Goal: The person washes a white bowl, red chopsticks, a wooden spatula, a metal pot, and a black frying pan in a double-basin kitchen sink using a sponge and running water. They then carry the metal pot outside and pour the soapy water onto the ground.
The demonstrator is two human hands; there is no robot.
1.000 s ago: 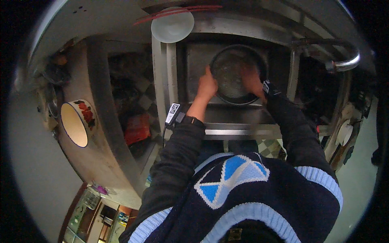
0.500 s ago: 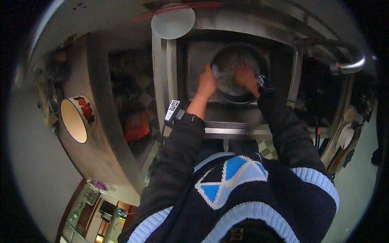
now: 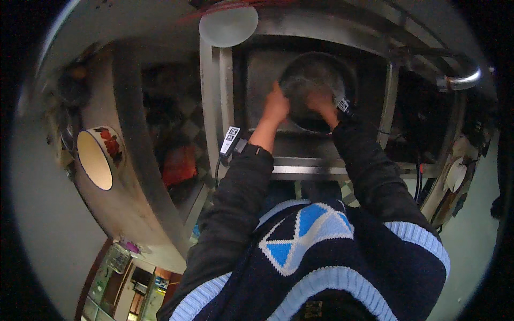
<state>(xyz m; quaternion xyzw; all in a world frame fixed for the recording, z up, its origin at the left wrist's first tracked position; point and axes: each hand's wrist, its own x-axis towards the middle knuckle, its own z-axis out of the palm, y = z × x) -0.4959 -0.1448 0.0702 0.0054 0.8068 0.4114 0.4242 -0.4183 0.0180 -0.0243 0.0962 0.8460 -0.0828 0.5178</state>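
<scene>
A dark round pan point(image 3: 310, 72) lies in a metal sink point(image 3: 261, 75) in front of me. My left hand point(image 3: 276, 104) is closed on the pan's left rim, with the thumb up along the edge. Over the pan's inside, right of its middle, is my right hand point(image 3: 321, 102), low against the bottom. Motion blur and dim light hide its fingers and anything they hold. The pan's inside looks greyish, and I cannot make out what is in it.
A pale round bowl point(image 3: 229, 25) stands at the sink's far left corner. A curved metal tap point(image 3: 465, 80) is at the far right. On the left ledge sits an enamel mug-like pot point(image 3: 96, 158) with red flowers, and below it lies a red thing point(image 3: 179, 166).
My right hand has moved a little left and toward me inside the pan. My left hand stays at the rim, nearly in the same place.
</scene>
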